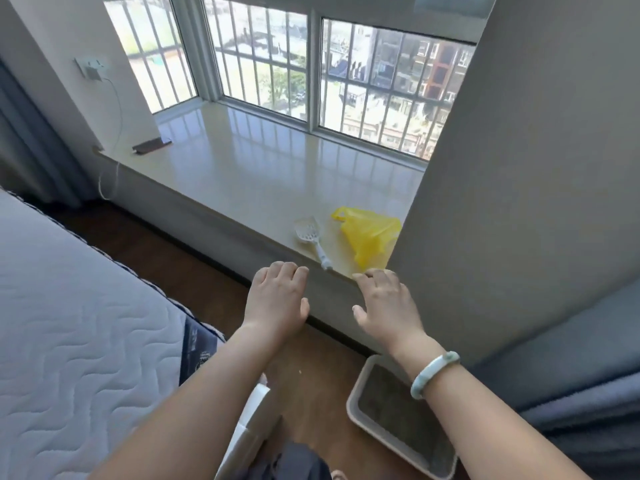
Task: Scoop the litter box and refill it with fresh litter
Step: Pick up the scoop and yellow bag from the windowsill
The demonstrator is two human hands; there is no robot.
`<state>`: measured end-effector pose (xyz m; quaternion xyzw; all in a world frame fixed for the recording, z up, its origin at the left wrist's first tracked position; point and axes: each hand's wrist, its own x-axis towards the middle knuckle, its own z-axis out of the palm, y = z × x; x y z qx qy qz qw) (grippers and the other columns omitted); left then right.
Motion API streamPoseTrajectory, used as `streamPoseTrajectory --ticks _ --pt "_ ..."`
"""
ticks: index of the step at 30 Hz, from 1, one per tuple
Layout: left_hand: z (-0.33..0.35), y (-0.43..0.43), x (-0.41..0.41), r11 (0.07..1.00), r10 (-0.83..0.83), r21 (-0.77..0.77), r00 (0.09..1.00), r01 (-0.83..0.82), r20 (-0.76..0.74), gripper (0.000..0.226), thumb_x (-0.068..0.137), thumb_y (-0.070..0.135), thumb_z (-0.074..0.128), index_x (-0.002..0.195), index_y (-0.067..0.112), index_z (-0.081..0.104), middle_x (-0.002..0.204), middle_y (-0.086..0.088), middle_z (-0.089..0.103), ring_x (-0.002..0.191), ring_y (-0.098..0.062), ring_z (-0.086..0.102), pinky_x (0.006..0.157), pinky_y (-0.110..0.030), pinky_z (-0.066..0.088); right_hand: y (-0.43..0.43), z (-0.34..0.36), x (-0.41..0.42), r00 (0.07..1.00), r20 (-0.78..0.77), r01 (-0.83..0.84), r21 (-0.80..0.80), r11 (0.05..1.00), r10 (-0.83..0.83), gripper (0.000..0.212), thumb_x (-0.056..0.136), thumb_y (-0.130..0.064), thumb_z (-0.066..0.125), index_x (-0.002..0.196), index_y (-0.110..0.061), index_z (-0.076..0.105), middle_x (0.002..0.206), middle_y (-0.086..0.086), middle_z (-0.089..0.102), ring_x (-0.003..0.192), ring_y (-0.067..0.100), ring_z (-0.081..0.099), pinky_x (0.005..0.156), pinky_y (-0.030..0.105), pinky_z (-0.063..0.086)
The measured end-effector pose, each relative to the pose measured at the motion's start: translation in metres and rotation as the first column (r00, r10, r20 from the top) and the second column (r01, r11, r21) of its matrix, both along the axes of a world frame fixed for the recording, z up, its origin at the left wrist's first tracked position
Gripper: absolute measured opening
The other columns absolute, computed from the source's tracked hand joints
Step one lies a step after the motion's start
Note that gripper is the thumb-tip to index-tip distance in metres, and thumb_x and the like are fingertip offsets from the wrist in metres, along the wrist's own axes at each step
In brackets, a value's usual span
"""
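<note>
Both hands were empty when I checked the head view. The left hand [277, 296] hung palm down with its fingers loosely bent, the knuckles level with the front edge of the window ledge [259, 174]. I could not tell whether the fingertips met the edge. The right hand [384, 303] was likewise relaxed and held nothing. Its fingers reached to the same front edge, just below the yellow plastic bag [370, 237], and a pale green bangle [434, 374] sat on that wrist.

The white slotted litter scoop [311, 237] lay on the ledge near its front edge, between the two hands as I saw it. Its handle pointed toward the edge and its head toward the window. The yellow bag lay crumpled just beside the scoop, at the ledge's right end against the grey wall.

The litter box [381, 429] stood on the wood floor [311, 375] below the ledge's right end, under the right forearm. It was a pale tray with grey litter [405, 420] in it.

A white object [249, 427] showed on the floor below the ledge, under the left forearm, and I could not make out what it was. At the ledge's far left end lay a small dark flat object [151, 147]. A quilted mattress [69, 323] ran across the floor from the ledge.
</note>
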<state>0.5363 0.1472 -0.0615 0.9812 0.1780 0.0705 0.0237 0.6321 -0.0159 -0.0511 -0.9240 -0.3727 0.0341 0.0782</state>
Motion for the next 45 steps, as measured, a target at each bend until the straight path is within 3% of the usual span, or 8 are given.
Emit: streamPoseTrajectory --ticks 5,10,17,25,33,40,42,45 --pt "-0.010 0.021 0.033 0.999 0.020 -0.037 0.999 -0.021 -0.046 0.054 0.086 0.032 0.054 0.137 0.017 0.042 0.136 -0.003 0.045 0.129 -0.024 0.037 0.104 -0.036 0.029 0.027 -0.014 0.036 0.999 -0.040 -0.034 -0.009 0.999 0.033 0.052 0.088 -0.029 0.054 0.137 -0.019 0.041 0.140 0.006 0.040 0.134 0.025 0.029 0.104 0.037 0.030" --pt "-0.033 0.055 0.078 0.998 0.016 -0.061 0.995 -0.022 -0.096 0.054 0.090 0.034 0.048 0.140 0.019 0.037 0.141 0.000 0.040 0.134 -0.020 0.030 0.107 -0.034 0.024 0.059 -0.032 0.079 0.998 -0.059 -0.035 -0.064 0.997 0.031 0.050 0.089 -0.031 0.051 0.137 -0.021 0.039 0.141 0.004 0.037 0.135 0.023 0.025 0.105 0.035 0.028" --pt "-0.063 0.113 0.164 0.994 -0.055 -0.100 0.988 0.041 -0.145 0.050 0.091 0.038 0.046 0.137 0.020 0.039 0.141 0.001 0.039 0.134 -0.019 0.031 0.109 -0.034 0.023 0.113 -0.062 0.155 0.994 -0.105 0.033 -0.102 0.994 -0.044 0.050 0.089 -0.029 0.051 0.137 -0.021 0.038 0.141 0.003 0.037 0.135 0.023 0.026 0.104 0.033 0.028" --pt "-0.101 0.160 0.222 0.987 -0.065 -0.157 0.971 0.029 -0.228 0.051 0.091 0.039 0.046 0.138 0.021 0.039 0.141 0.000 0.040 0.134 -0.020 0.032 0.109 -0.034 0.023 0.159 -0.105 0.220 0.985 -0.135 0.103 -0.062 0.993 -0.111 0.052 0.081 -0.022 0.061 0.131 -0.015 0.050 0.132 0.011 0.049 0.126 0.030 0.040 0.099 0.038 0.037" --pt "-0.150 0.181 0.261 0.987 -0.035 -0.159 0.966 -0.006 -0.255 0.048 0.087 0.039 0.051 0.130 0.018 0.048 0.132 -0.003 0.050 0.126 -0.023 0.042 0.103 -0.036 0.031 0.194 -0.170 0.261 0.989 -0.129 0.059 -0.069 0.996 -0.068 0.049 0.065 -0.018 0.073 0.112 -0.009 0.063 0.112 0.015 0.062 0.109 0.036 0.055 0.080 0.041 0.050" --pt "-0.216 0.184 0.269 0.983 -0.017 -0.181 0.962 -0.034 -0.273 0.050 0.076 0.036 0.067 0.119 0.013 0.059 0.120 -0.006 0.059 0.115 -0.027 0.052 0.095 -0.040 0.039 0.219 -0.250 0.263 0.983 -0.171 0.038 -0.130 0.991 -0.060 0.061 0.073 -0.036 0.073 0.125 -0.010 0.055 0.135 0.019 0.049 0.131 0.038 0.037 0.104 0.050 0.035" --pt "-0.234 0.185 0.267 0.980 -0.014 -0.193 0.958 -0.044 -0.285 0.051 0.074 0.037 0.069 0.117 0.013 0.060 0.119 -0.006 0.060 0.114 -0.026 0.054 0.094 -0.040 0.042 0.225 -0.271 0.260 0.976 -0.206 0.036 -0.152 0.988 -0.067 0.063 0.076 -0.043 0.070 0.127 -0.011 0.051 0.136 0.016 0.047 0.131 0.036 0.037 0.102 0.047 0.036" --pt "-0.252 0.188 0.268 0.977 -0.002 -0.205 0.957 -0.060 -0.289 0.052 0.073 0.038 0.070 0.117 0.014 0.061 0.118 -0.005 0.061 0.114 -0.024 0.055 0.095 -0.040 0.043 0.237 -0.292 0.257 0.972 -0.217 0.062 -0.134 0.989 -0.091 0.064 0.068 -0.047 0.075 0.117 -0.012 0.055 0.120 0.012 0.057 0.114 0.033 0.051 0.087 0.042 0.047"
